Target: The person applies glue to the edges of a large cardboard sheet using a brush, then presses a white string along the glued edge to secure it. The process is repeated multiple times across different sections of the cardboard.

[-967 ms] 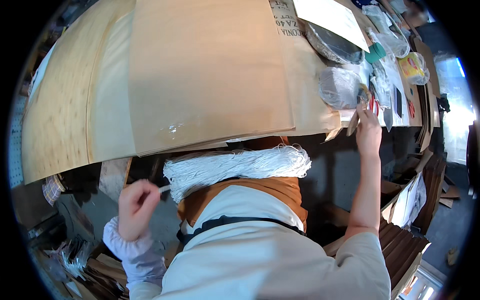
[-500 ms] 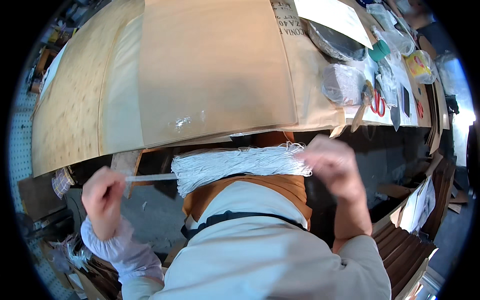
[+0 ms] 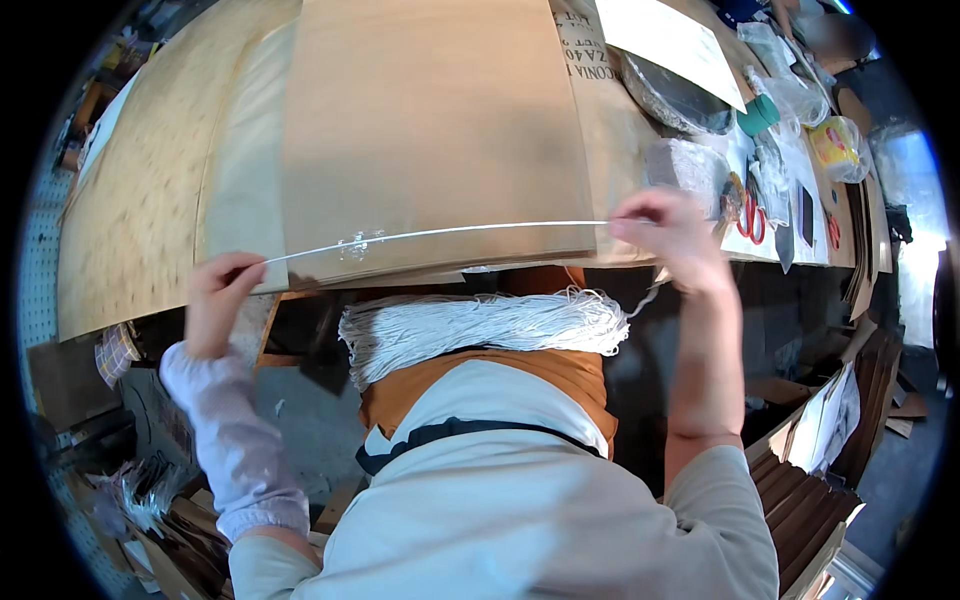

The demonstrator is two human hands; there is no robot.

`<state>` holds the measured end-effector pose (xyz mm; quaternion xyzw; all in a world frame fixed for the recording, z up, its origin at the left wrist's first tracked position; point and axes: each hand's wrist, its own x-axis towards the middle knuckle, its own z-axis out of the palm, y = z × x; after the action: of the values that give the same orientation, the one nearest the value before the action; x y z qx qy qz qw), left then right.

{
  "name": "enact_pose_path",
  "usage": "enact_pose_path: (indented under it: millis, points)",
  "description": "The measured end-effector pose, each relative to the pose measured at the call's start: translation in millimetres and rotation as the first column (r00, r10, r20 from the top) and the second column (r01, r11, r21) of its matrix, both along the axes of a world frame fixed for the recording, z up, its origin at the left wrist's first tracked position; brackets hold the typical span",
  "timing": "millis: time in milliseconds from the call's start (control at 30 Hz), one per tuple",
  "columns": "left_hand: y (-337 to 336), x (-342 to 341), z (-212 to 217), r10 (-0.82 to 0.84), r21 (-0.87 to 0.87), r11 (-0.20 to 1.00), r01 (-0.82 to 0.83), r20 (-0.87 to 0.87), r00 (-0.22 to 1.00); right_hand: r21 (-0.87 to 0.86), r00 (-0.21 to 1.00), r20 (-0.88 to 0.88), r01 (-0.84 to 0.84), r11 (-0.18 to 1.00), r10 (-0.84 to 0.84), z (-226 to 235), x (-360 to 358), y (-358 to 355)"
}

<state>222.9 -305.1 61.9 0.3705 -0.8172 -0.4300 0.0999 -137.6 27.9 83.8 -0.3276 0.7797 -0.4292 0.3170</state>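
Both raised, left hand (image 3: 218,300) and right hand (image 3: 668,235) each pinched on one taut white cord (image 3: 440,232).

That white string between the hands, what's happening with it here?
A person holds a single white cord stretched taut between both hands, above the edge of a workbench covered in brown cardboard sheets. The left hand pinches one end and the right hand pinches the other. A thick bundle of similar white cords lies across the person's lap. Red-handled scissors and bagged items lie on the bench to the right.
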Motion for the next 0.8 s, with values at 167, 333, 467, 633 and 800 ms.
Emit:
enact_pose_path:
  millis: [167,333,467,633,800]
  points:
    - [9,-20,-60,0.151,0.202,0.971,-0.131,-0.086,0.985,0.041,0.963,0.195,0.180,0.983,-0.185,-85,1,-16]
    - [6,-19,-66,0.137,0.085,0.987,-0.136,0.002,0.991,-0.002,0.990,-0.101,0.097,0.995,-0.096,-94,5,-15]
    - [30,-31,-52,0.076,-0.565,0.824,-0.040,0.039,0.996,0.022,0.986,0.073,0.147,0.989,-0.148,-91,3,-14]
    - [61,-37,-54,-0.168,-0.820,0.555,0.139,0.054,0.984,-0.117,0.901,0.407,0.212,0.970,-0.148,-84,4,-5]
    - [67,-39,-68,-0.221,-0.666,0.743,0.064,-0.154,0.963,-0.109,0.957,0.277,0.116,0.987,-0.082,-83,11,-10]
